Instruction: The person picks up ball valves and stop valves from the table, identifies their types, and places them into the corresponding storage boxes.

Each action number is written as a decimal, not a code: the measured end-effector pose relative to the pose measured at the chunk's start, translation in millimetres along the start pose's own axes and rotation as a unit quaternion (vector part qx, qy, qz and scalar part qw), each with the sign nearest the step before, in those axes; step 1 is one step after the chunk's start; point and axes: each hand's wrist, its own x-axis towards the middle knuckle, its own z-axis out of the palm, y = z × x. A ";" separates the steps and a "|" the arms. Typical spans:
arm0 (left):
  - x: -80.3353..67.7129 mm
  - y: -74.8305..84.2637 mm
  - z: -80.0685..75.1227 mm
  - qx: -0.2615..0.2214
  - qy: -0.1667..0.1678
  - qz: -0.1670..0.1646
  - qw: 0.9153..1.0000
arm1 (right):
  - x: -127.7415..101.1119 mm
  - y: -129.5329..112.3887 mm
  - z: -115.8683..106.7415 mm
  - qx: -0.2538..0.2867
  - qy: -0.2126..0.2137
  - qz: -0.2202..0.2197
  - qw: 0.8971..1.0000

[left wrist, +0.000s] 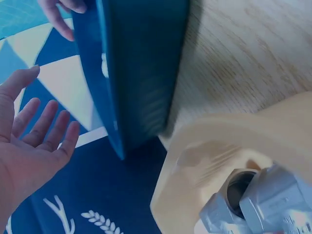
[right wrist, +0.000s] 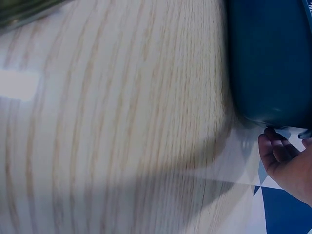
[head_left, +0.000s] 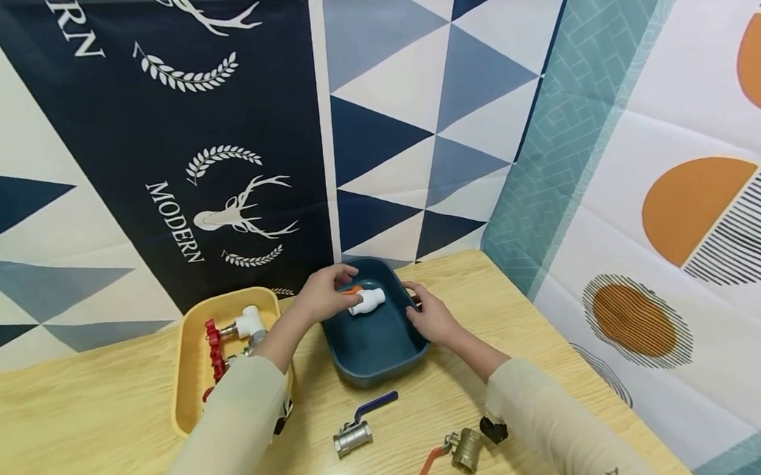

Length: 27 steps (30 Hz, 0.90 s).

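Nearest the camera, two loose valves lie on the counter (head_left: pixel 50 437) short of the blue tray (head_left: pixel 377 355), whose right rim the right hand (head_left: pixel 434 319) holds while the left hand (head_left: pixel 323 291), its grip spread open, hovers over the white valve (head_left: pixel 366 302) inside, seemingly just placed; fetching another seems next.

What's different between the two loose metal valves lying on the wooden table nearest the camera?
The silver steel valve with the blue lever handle lies left of the brass valve with the red lever handle. The silver one's body is grey, the brass one's golden. The blue handle points up and right, towards the dark blue tray; the red handle points down and left. Both lie on the bare wooden table, and no hand touches either.
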 end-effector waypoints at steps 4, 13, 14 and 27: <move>-20.1 6.7 -6.5 -0.028 0.024 0.021 0.999 | -0.2 0.3 0.3 -0.012 -0.004 0.008 1.000; -61.7 16.0 -15.0 -0.090 0.025 0.018 0.995 | 1.6 0.2 -6.3 -0.026 -0.010 0.006 1.000; -66.0 15.0 -14.7 -0.094 0.021 0.020 0.995 | 1.8 0.1 -6.3 -0.025 -0.012 0.008 1.000; -114.9 -5.0 1.3 -0.144 -0.003 0.013 0.989 | 3.0 -3.2 -0.9 -0.024 -0.022 0.012 0.999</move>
